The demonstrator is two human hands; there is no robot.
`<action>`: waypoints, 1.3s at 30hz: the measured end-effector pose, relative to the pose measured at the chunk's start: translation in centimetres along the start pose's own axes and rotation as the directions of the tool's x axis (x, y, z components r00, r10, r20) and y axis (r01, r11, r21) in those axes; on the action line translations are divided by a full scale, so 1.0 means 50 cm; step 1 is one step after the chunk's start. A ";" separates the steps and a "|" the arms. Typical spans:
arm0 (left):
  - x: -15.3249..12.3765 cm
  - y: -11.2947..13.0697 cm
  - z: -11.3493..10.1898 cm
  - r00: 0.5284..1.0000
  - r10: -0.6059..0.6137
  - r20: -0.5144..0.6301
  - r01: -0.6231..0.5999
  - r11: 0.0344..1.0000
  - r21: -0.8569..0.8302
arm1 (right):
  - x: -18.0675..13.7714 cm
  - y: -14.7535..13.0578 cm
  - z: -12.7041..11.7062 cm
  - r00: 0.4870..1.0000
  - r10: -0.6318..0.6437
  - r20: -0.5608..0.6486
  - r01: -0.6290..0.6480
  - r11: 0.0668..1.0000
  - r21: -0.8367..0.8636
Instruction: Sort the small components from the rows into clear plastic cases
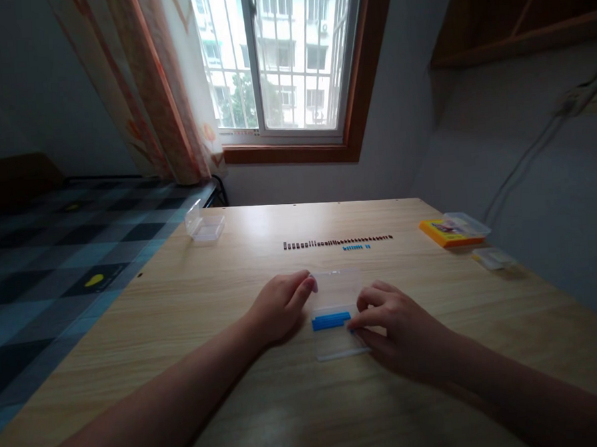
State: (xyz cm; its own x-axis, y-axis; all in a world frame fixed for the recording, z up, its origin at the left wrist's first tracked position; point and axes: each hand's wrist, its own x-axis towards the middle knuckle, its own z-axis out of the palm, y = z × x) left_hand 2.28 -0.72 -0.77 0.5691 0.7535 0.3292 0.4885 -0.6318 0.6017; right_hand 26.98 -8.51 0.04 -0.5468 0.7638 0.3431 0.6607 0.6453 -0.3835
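Observation:
A small clear plastic case (335, 290) lies open on the wooden table in front of me, with a bundle of blue sticks (331, 321) across its middle. My left hand (277, 306) rests at the case's left edge, fingers curled, the index fingertip touching its far left corner. My right hand (401, 328) sits at the case's right side, its thumb and fingers pinched at the right end of the blue sticks. Farther back lies a long row of small dark pieces (337, 242) and a short row of small blue pieces (356, 248).
Another open clear case (204, 226) stands at the table's (197, 302) far left. A yellow box (448, 233) with a clear lid (466, 223) and a small clear case (493, 258) lie at the far right. A bed with a checked cover (55, 263) adjoins the table's left edge.

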 end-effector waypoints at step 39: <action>0.001 0.002 0.005 1.000 0.013 0.012 -0.013 0.999 0.034 | 0.007 -0.005 0.001 1.000 0.014 0.019 -0.014 1.000 -0.014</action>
State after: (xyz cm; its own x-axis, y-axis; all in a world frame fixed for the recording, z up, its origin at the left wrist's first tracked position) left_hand 2.53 -0.78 -0.86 0.5831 0.7433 0.3279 0.5036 -0.6474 0.5720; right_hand 26.61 -8.42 0.23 -0.5470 0.7729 0.3216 0.6753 0.6344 -0.3762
